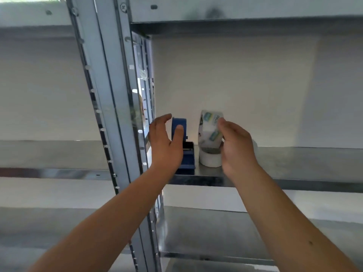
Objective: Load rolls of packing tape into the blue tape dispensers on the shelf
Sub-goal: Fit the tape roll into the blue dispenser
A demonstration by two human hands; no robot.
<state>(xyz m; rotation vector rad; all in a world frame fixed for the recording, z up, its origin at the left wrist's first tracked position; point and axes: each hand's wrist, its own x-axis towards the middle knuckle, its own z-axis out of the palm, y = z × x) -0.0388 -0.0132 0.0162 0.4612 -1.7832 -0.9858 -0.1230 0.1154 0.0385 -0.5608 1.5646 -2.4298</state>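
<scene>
Right hand: the right hand (235, 146) pinches a wrapped roll of tape (210, 127) between thumb and fingers, holding it tilted just above the shelf (275, 173).
Left hand: the left hand (167, 142) is spread, thumb and fingers curved around the blue dispenser (183, 152) but not clearly closed on it; the view is blurred here, so contact may be only light.
Where the tape is: the held roll sits just right of the dispenser, directly over a second white roll (210, 159) that stands on the shelf.
Where the dispenser is: at the shelf's left end, close against the metal upright (117, 114).
How the roll should handle: likely light and stiff, a hard ring that will not crush; the glossy wrapper looks slippery, so a flat pinch could slide.
Where to hold the roll: across its two flat sides, or with a finger through the core once unwrapped.
How the dispenser should handle: probably rigid plastic and light enough to skid on bare metal; it wants steadying by the body, away from the dark cutter (188, 146) at its front.
</scene>
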